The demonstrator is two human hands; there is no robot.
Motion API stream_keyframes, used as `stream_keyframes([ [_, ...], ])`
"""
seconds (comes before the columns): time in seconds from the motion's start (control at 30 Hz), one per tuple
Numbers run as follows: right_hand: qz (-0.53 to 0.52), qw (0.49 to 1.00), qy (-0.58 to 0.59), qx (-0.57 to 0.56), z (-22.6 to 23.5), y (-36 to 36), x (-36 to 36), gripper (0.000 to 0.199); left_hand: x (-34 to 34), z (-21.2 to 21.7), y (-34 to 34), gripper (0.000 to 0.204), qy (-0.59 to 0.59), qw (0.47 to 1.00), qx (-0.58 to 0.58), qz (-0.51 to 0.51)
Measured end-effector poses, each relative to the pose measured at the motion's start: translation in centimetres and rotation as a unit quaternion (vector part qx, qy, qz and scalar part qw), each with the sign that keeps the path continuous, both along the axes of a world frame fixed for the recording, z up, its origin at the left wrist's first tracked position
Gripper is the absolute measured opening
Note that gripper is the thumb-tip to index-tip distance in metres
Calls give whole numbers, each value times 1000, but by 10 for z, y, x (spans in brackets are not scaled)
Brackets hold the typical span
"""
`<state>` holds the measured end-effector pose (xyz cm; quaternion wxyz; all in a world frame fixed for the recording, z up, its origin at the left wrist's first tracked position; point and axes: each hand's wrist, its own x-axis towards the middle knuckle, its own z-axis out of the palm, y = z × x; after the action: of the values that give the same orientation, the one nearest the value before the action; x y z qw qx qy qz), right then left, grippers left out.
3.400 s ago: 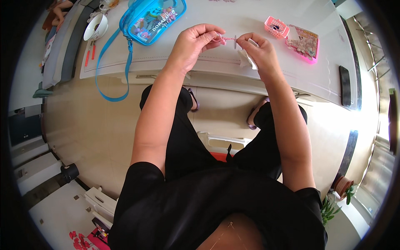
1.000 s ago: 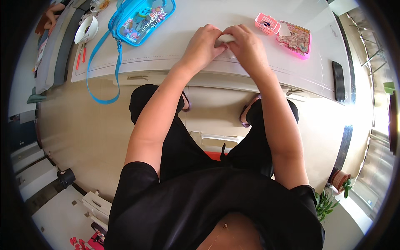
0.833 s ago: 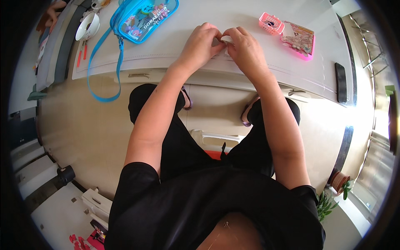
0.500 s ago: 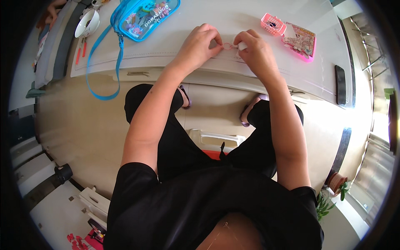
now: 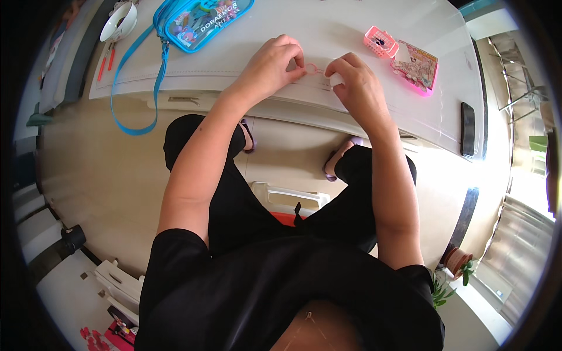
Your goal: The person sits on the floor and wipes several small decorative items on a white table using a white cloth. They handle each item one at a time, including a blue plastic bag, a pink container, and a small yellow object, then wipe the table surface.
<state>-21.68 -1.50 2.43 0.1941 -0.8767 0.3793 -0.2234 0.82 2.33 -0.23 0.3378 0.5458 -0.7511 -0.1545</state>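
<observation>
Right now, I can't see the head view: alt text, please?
A left hand and right hand hold a small pink loop between them over a white table, the right also holding a white item. A blue bag lies left; a pink basket and black phone lie right.

Thin pink ring (image 5: pixel 312 68), round, between left hand (image 5: pixel 270 67) and right hand (image 5: pixel 361 83). Small white bit (image 5: pixel 335 79), half hidden, in right hand.

Bright light (image 5: pixel 451 178) glares on the beige floor (image 5: pixel 111 181).
</observation>
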Motion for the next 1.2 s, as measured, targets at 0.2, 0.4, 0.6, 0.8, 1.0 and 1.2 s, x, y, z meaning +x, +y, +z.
stream_keyframes([
  [0.2, -42, 994, -51, 92, -2, -5, -26, 29, 2, -2, 1, 19, 2, 1000, -14, -15],
  [0.4, -134, 991, -1, -16, 0, -21, -50, 28, 3, -1, 2, 18, 18, 1000, 7, -13],
  [0.6, -38, 991, -112, -59, 2, -13, 3, 31, 1, 2, 2, 19, 34, 999, 23, -14],
  [0.8, 21, 997, -60, -42, -13, 3, 46, 29, -1, -9, 2, 22, 67, 997, -28, -7],
  [1.0, 4, 998, -53, -15, -6, -3, 28, 27, 1, -9, 2, 21, 28, 999, -37, -8],
  [1.2, -77, 993, -41, -78, -2, -12, 8, 28, -1, -5, 2, 21, 34, 999, 0, 4],
])
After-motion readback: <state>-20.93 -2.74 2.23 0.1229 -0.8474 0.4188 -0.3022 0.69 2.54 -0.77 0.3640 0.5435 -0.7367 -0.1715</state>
